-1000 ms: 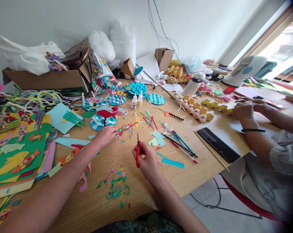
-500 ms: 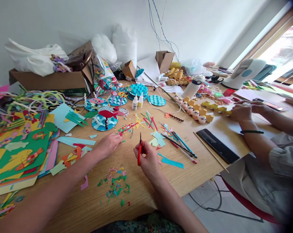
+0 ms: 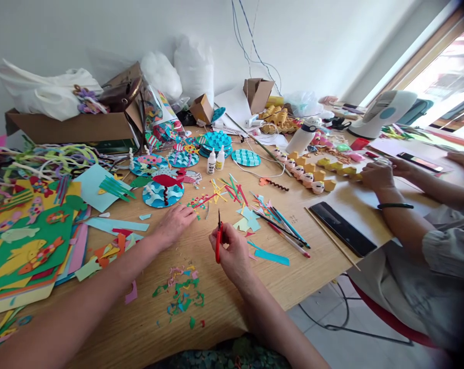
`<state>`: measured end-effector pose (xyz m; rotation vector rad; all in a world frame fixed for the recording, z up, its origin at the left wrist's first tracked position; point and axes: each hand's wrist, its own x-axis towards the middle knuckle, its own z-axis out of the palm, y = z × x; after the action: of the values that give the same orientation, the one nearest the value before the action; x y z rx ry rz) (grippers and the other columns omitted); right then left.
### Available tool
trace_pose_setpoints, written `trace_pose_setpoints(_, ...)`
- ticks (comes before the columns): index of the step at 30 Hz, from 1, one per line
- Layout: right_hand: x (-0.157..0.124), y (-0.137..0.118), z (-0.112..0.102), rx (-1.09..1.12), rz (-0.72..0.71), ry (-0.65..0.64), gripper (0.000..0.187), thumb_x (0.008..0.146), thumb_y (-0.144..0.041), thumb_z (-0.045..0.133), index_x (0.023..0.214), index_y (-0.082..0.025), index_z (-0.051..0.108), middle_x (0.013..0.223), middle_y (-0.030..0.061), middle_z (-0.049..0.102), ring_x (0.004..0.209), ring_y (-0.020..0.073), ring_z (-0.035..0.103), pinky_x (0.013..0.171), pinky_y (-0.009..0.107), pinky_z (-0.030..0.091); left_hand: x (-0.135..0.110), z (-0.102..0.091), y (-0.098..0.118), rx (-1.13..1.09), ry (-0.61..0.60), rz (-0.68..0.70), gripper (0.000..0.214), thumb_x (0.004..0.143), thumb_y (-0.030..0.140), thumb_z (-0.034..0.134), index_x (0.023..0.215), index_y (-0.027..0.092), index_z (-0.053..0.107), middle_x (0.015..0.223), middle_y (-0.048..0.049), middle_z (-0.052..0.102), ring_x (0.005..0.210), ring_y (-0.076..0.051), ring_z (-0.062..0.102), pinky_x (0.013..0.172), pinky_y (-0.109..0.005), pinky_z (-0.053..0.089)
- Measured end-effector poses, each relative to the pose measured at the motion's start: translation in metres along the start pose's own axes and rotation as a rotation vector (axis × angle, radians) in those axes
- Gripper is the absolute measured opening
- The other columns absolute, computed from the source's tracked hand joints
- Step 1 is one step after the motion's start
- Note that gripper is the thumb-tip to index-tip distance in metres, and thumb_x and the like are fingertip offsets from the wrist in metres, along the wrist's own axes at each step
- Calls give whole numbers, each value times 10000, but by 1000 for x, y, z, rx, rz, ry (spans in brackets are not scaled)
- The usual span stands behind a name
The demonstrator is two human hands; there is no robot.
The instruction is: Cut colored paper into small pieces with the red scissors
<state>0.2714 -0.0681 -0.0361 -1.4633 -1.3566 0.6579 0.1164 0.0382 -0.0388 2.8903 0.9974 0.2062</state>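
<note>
My right hand (image 3: pixel 233 252) holds red-handled scissors (image 3: pixel 218 241), their dark blades pointing away from me and looking closed. To its left, my left hand (image 3: pixel 177 221) rests low over the table, fingers curled together at the edge of a scatter of tiny red and green paper bits (image 3: pixel 196 201). What its fingertips hold, if anything, is hidden. Thin red strips (image 3: pixel 237 190) and yellow strips (image 3: pixel 218 188) of paper lie just beyond both hands. A round blue wave-pattern piece with a red fish (image 3: pixel 163 193) stands behind my left hand. Green and pink paper scraps (image 3: pixel 183 289) lie nearer to me.
Coloured pencils (image 3: pixel 285 225) and a black phone (image 3: pixel 342 229) lie to the right. Two glue bottles (image 3: pixel 215 161) stand at mid-table. Paper sheets with cut-out fish (image 3: pixel 27 241) are piled left. Another person's hands (image 3: pixel 380 174) are beside an egg-carton strip (image 3: pixel 337 168).
My left hand has moved slightly right and away from me, toward the tiny paper bits. My right hand still holds the scissors in nearly the same pose. The view has shifted slightly.
</note>
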Motion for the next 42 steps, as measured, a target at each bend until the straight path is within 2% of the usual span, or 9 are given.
trace_pose_setpoints(3,0,0,0,4,17,-8,93,734,-224,500,663,-187,454,603,-29,481,537,96,421,519,218,347,3,-10,-10,-12,40,-56,317,805,62,452,1063,148,613,1073,-109,636,1032,-227,521,898,-359,416)
trace_pose_setpoints(6,-1,0,-1,9,20,-15,98,734,-235,502,664,-185,454,604,-27,477,544,101,424,523,224,346,-8,-33,-19,-25,96,-158,284,823,102,429,1023,142,627,1013,-97,662,966,-217,566,865,-339,433)
trace_pose_setpoints(11,-2,2,1,14,2,-49,104,742,-246,509,675,-183,460,600,-34,470,536,95,409,521,220,344,-52,-80,-9,-179,301,-505,223,815,261,453,930,207,636,896,-8,682,772,-162,612,720,-253,465)
trace_pose_setpoints(15,-6,4,6,-7,-17,-77,123,752,-252,510,667,-186,451,594,-43,455,530,88,391,515,210,341,-90,-92,3,-209,350,-647,269,813,286,388,906,214,631,860,-4,673,713,-157,598,676,-243,459)
trace_pose_setpoints(22,-3,-16,-3,-106,-78,-244,115,767,-256,514,683,-183,487,584,-31,497,517,91,406,489,208,316,-134,-70,-12,-208,239,-710,271,795,305,405,878,197,640,924,-49,677,839,-204,602,723,-290,469)
trace_pose_setpoints(28,30,-26,5,-189,-158,-228,117,763,-275,513,690,-185,497,560,-40,490,505,90,410,494,209,313,-116,-37,-14,-135,51,-541,267,799,218,455,994,192,635,1026,-65,661,967,-216,578,845,-333,449)
trace_pose_setpoints(32,32,-19,18,-152,-215,-131,143,779,-288,497,678,-190,479,571,-33,482,520,95,422,516,214,343,-98,-19,-18,-112,27,-468,241,738,149,549,957,188,642,1020,-82,644,1009,-242,542,881,-370,425)
trace_pose_setpoints(37,24,-6,12,-100,-308,8,126,786,-271,499,684,-199,478,616,-19,528,567,104,474,581,230,404,-91,-9,-25,-88,25,-426,150,723,165,580,857,191,642,965,-92,632,992,-268,527,866,-405,420)
trace_pose_setpoints(42,34,5,2,55,-204,150,95,772,-262,536,717,-198,492,640,-20,525,579,108,496,585,240,431,-91,-7,-27,-84,33,-423,122,720,176,584,835,192,623,952,-87,629,962,-273,530,829,-394,430)
